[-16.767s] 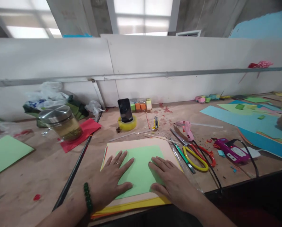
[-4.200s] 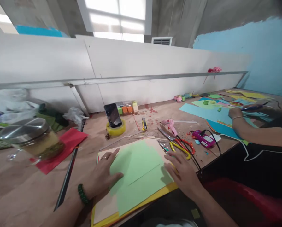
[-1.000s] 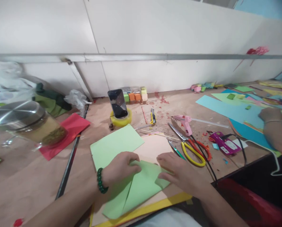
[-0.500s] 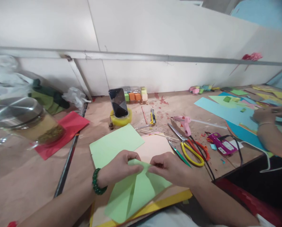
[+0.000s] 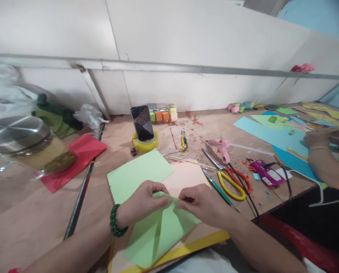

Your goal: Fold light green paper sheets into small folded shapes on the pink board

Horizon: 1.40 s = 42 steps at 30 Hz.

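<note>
Pinching bent green paper (image 5: 166, 235) by its far edge with left hand (image 5: 143, 201) and right hand (image 5: 200, 203), equally near; sloping from there bodyward.

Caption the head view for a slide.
Left hand and right hand pinch green paper over stacked sheets, beside scissors and glue gun.

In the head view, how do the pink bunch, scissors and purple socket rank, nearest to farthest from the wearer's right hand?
From the right hand:
1. Scissors, just right.
2. Purple socket, farther right.
3. Pink bunch, far right, by the rail.
</note>
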Motion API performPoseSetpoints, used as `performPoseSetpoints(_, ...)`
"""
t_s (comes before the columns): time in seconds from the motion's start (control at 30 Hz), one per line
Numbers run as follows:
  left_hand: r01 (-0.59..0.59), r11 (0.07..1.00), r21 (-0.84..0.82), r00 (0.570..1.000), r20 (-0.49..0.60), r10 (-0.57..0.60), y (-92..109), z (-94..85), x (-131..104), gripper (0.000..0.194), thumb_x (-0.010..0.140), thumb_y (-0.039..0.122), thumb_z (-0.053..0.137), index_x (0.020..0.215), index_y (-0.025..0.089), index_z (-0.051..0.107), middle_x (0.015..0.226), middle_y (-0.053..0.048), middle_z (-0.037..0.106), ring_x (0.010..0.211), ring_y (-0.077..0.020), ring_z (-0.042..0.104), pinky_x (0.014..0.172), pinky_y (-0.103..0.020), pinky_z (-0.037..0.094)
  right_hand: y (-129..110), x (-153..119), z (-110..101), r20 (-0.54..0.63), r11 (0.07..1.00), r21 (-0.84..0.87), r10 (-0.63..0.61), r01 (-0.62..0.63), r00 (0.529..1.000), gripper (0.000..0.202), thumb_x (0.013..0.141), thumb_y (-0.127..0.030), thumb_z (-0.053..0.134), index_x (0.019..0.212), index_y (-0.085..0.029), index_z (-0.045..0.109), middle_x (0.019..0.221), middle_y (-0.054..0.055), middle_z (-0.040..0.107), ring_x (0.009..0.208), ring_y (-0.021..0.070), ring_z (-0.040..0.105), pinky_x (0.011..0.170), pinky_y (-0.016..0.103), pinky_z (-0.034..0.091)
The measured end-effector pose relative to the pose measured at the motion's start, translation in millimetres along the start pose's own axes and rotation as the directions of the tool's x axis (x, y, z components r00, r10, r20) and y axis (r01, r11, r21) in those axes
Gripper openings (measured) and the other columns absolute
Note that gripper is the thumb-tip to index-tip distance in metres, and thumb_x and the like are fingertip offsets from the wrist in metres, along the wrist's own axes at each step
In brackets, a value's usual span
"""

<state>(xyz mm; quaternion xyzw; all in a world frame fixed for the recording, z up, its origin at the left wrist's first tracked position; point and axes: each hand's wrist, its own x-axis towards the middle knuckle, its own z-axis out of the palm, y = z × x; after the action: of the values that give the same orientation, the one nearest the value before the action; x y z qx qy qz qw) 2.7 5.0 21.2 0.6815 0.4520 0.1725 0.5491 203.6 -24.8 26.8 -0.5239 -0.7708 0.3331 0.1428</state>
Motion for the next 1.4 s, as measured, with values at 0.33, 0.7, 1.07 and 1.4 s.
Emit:
performPoseSetpoints(0.33,-0.028,1.000,-0.012,1.000,0.007,0.028,3.2,3.4,-2.8,0.022,0.067,0.035,0.062,0.067,0.013,0.067,0.057,0.002,0.058,0.056,-0.0110,0.047,0.055,-0.020,0.038,-3.1,-5.2,-1.6,0.000,0.999,-0.041,0.011,-0.011,1.000,0.017,0.083,-0.023,0.065,0.070,-0.016,0.073,0.053,-0.003,0.058,0.049,0.0079,0.041,0.049,0.019,0.026)
performPoseSetpoints(0.7,-0.139,0.987,0.077,0.975,-0.163,0.150,10.0,-6.7,-7.4,0.026,0.073,0.040,0.058,0.063,0.016,0.065,0.060,0.000,0.063,0.060,-0.0138,0.052,0.060,-0.023,0.042,13.0,-12.5,-18.6,-0.258,0.993,0.093,-0.043,0.069,0.965,0.027,0.082,-0.040,0.066,0.100,-0.022,0.070,0.097,0.005,0.072,0.088,0.0200,0.064,0.079,0.031,0.048)
performPoseSetpoints(1.07,-0.300,0.951,0.072,0.825,-0.481,0.296,3.8,-1.7,-11.8,0.026,0.075,0.037,0.063,0.057,0.017,0.062,0.057,-0.001,0.058,0.055,-0.0139,0.053,0.052,-0.022,0.043,40.2,-3.6,-3.7,-0.469,0.510,0.807,0.246,0.298,0.848,0.057,0.062,-0.041,0.085,0.110,-0.023,0.061,0.088,0.004,0.073,0.076,0.0189,0.069,0.069,0.031,0.056)
performPoseSetpoints(1.4,-0.364,0.924,0.114,0.833,-0.405,0.378,-10.8,-1.4,-13.6,0.022,0.082,0.033,0.062,0.066,0.019,0.068,0.064,-0.002,0.061,0.061,-0.0149,0.056,0.057,-0.022,0.045,40.0,2.6,-6.4,-0.621,0.505,0.756,0.351,0.417,0.701,0.046,0.054,-0.037,0.088,0.092,-0.023,0.065,0.074,-0.003,0.066,0.065,0.0125,0.062,0.061,0.024,0.054)
